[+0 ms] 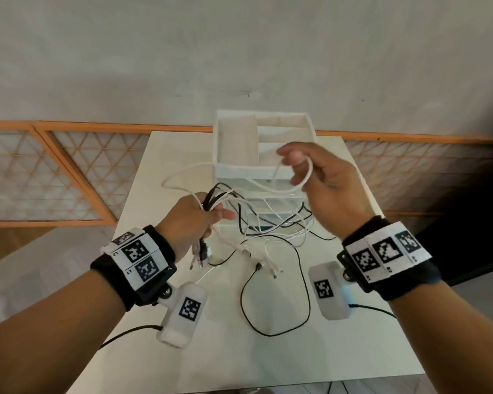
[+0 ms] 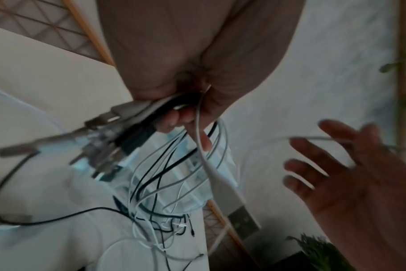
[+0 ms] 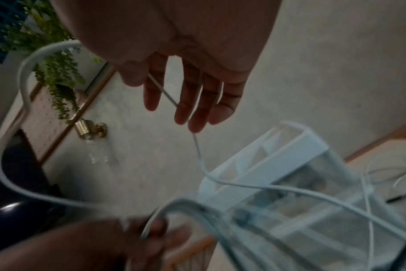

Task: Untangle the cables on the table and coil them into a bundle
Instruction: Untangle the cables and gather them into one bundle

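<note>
My left hand grips a bundle of black and white cables above the white table. Several plug ends hang below that fist, blurred in the left wrist view as plugs. My right hand is raised higher to the right, with its fingers fairly straight. A white cable loops over them and runs back to the bundle. More tangled cables lie on the table between my hands. A black cable makes a wide loop toward me.
A white drawer organiser with open top compartments stands at the table's far edge, right behind the tangle. The table is narrow, with edges close on both sides. A grey wall rises behind it. A green plant hangs off to one side.
</note>
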The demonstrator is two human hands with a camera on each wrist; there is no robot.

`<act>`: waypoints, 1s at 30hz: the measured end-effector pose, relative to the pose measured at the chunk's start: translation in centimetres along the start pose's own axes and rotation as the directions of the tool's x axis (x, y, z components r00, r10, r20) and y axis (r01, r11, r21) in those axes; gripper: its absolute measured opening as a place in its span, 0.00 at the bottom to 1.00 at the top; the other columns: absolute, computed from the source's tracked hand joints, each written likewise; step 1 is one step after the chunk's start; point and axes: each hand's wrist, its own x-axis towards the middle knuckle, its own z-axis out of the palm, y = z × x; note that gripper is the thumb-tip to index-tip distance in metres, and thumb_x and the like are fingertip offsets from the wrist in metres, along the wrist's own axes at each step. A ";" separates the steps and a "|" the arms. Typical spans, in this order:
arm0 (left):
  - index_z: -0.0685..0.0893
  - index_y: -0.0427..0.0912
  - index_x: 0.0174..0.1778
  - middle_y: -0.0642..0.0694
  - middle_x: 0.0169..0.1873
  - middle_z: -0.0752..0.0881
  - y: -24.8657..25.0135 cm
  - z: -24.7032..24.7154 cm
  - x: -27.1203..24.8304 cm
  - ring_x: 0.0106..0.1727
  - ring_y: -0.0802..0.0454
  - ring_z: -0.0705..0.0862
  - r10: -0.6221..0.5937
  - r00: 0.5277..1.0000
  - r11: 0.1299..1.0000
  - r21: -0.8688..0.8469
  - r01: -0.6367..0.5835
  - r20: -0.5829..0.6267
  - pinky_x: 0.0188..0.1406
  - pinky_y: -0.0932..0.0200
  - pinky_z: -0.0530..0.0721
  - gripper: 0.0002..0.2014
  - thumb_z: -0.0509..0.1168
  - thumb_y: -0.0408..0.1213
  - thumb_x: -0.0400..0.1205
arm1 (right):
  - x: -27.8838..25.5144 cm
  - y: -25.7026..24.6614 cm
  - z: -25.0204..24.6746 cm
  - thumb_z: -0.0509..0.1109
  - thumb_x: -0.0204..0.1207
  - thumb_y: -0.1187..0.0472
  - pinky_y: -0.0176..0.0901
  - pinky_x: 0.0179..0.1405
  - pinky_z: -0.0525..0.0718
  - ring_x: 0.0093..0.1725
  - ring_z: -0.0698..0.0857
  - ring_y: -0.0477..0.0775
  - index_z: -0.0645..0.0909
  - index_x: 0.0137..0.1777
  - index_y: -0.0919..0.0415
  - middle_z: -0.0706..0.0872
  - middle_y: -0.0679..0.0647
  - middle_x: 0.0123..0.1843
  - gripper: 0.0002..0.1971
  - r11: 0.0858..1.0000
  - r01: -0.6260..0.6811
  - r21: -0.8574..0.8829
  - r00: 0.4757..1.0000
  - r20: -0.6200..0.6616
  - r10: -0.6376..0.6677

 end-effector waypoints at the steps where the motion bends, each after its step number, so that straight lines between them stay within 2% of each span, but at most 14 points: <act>1: 0.79 0.37 0.44 0.50 0.35 0.93 0.7 0.5 -0.3 0.28 0.51 0.66 0.044 0.999 0.999 -0.005 -0.044 0.019 0.27 0.59 0.67 0.09 0.60 0.19 0.83 | -0.2 -0.2 0.8 0.61 0.87 0.51 0.40 0.41 0.83 0.42 0.86 0.51 0.86 0.59 0.49 0.88 0.47 0.51 0.12 1.000 -0.009 0.024 0.998 0.067 0.007; 3: 0.79 0.40 0.41 0.55 0.24 0.86 2.1 2.0 -1.0 0.29 0.53 0.70 0.108 0.991 0.993 -0.063 -0.103 0.081 0.27 0.62 0.72 0.12 0.61 0.19 0.82 | -0.3 -0.8 2.3 0.60 0.88 0.53 0.35 0.42 0.81 0.43 0.87 0.47 0.86 0.57 0.53 0.89 0.50 0.52 0.13 0.991 -0.035 0.132 0.986 0.167 0.012; 5: 0.76 0.44 0.39 0.56 0.24 0.81 2.6 3.7 -1.4 0.29 0.54 0.72 0.136 0.974 0.986 -0.117 -0.116 0.179 0.30 0.60 0.74 0.12 0.62 0.21 0.80 | 0.1 -1.5 3.1 0.59 0.88 0.55 0.36 0.42 0.82 0.43 0.89 0.51 0.86 0.58 0.54 0.89 0.51 0.55 0.13 0.972 -0.058 0.229 0.981 0.193 0.013; 9: 0.73 0.50 0.40 0.48 0.32 0.90 1.1 5.7 -1.4 0.31 0.49 0.73 -0.005 0.960 0.999 0.044 -0.007 0.280 0.27 0.57 0.66 0.19 0.53 0.17 0.75 | 2.5 -1.3 0.8 0.58 0.89 0.55 0.46 0.41 0.86 0.48 0.90 0.63 0.84 0.60 0.52 0.87 0.49 0.65 0.12 0.965 -0.036 0.261 0.999 0.022 0.031; 11: 0.72 0.48 0.40 0.45 0.36 0.91 0.0 5.4 -1.4 0.29 0.52 0.70 -0.090 0.967 0.989 0.137 0.059 0.239 0.28 0.56 0.66 0.16 0.53 0.19 0.74 | 3.5 -0.3 -1.4 0.58 0.88 0.51 0.47 0.40 0.86 0.47 0.91 0.60 0.83 0.59 0.48 0.86 0.48 0.65 0.11 0.974 -0.025 0.226 0.993 -0.105 0.050; 14: 0.71 0.48 0.40 0.41 0.46 0.91 -1.3 3.5 -1.0 0.38 0.47 0.75 -0.169 0.979 0.959 0.246 0.138 0.112 0.35 0.53 0.72 0.11 0.60 0.27 0.71 | 4.2 1.7 -4.5 0.60 0.86 0.49 0.43 0.36 0.82 0.42 0.90 0.55 0.83 0.56 0.45 0.88 0.45 0.59 0.10 0.983 -0.095 0.156 0.951 -0.278 0.136; 16: 0.73 0.46 0.42 0.40 0.49 0.91 -1.9 2.0 -0.6 0.39 0.46 0.76 -0.187 0.979 0.942 0.298 0.154 0.084 0.37 0.52 0.73 0.09 0.59 0.26 0.76 | 4.8 2.9 -5.9 0.60 0.86 0.49 0.42 0.34 0.81 0.40 0.90 0.54 0.83 0.56 0.45 0.88 0.42 0.53 0.10 0.978 -0.157 0.138 0.912 -0.360 0.198; 18: 0.74 0.40 0.48 0.42 0.48 0.92 -2.4 0.7 -0.1 0.36 0.49 0.76 -0.190 0.978 0.937 0.314 0.156 0.082 0.36 0.53 0.74 0.05 0.58 0.26 0.82 | 5.5 3.8 -6.5 0.60 0.86 0.48 0.44 0.33 0.84 0.41 0.92 0.58 0.81 0.54 0.43 0.86 0.42 0.53 0.08 0.977 -0.191 0.096 0.892 -0.399 0.213; 21: 0.73 0.38 0.45 0.32 0.51 0.89 -2.9 -0.8 0.3 0.31 0.52 0.74 -0.227 0.973 0.937 0.284 0.205 0.047 0.31 0.56 0.73 0.06 0.58 0.22 0.83 | 6.7 4.7 -6.4 0.59 0.84 0.43 0.59 0.48 0.89 0.37 0.92 0.52 0.76 0.55 0.44 0.85 0.44 0.51 0.09 0.976 -0.215 0.022 0.879 -0.431 0.203; 22: 0.72 0.39 0.42 0.27 0.53 0.88 -3.1 -1.2 0.4 0.30 0.51 0.73 -0.236 0.972 0.933 0.283 0.221 0.016 0.30 0.55 0.73 0.08 0.60 0.21 0.81 | 7.2 5.0 -6.2 0.58 0.83 0.42 0.62 0.52 0.88 0.36 0.91 0.50 0.73 0.57 0.47 0.84 0.45 0.51 0.12 0.972 -0.233 0.031 0.869 -0.441 0.222; 24: 0.70 0.39 0.39 0.25 0.52 0.87 -3.7 -1.7 0.6 0.27 0.50 0.70 -0.258 0.965 0.931 0.256 0.261 -0.047 0.27 0.56 0.72 0.11 0.60 0.21 0.81 | 8.0 5.7 -6.1 0.57 0.81 0.35 0.63 0.57 0.87 0.42 0.91 0.53 0.70 0.59 0.49 0.85 0.50 0.53 0.19 0.954 -0.295 0.046 0.840 -0.463 0.282; 25: 0.69 0.39 0.39 0.27 0.48 0.88 -3.9 -1.8 0.5 0.26 0.50 0.69 -0.272 0.960 0.933 0.226 0.280 -0.069 0.23 0.59 0.72 0.11 0.58 0.22 0.83 | 8.3 6.1 -6.0 0.56 0.79 0.33 0.62 0.59 0.86 0.47 0.90 0.56 0.71 0.59 0.50 0.86 0.52 0.54 0.22 0.939 -0.342 0.012 0.833 -0.458 0.310; 27: 0.69 0.39 0.40 0.34 0.40 0.86 -4.2 -2.0 0.1 0.25 0.51 0.67 -0.304 0.948 0.937 0.154 0.315 -0.093 0.16 0.64 0.69 0.10 0.56 0.23 0.85 | 8.2 7.0 -5.7 0.58 0.81 0.34 0.55 0.60 0.83 0.55 0.86 0.58 0.73 0.61 0.53 0.85 0.53 0.55 0.23 0.901 -0.409 -0.145 0.864 -0.378 0.331; 30: 0.73 0.37 0.43 0.37 0.37 0.82 -4.4 -2.0 -0.1 0.27 0.51 0.68 -0.290 0.956 0.950 0.108 0.293 -0.046 0.25 0.59 0.70 0.07 0.61 0.26 0.86 | 7.7 8.4 -4.8 0.61 0.83 0.39 0.47 0.57 0.78 0.58 0.83 0.55 0.76 0.62 0.54 0.84 0.54 0.60 0.20 0.887 -0.358 -0.292 0.921 -0.270 0.283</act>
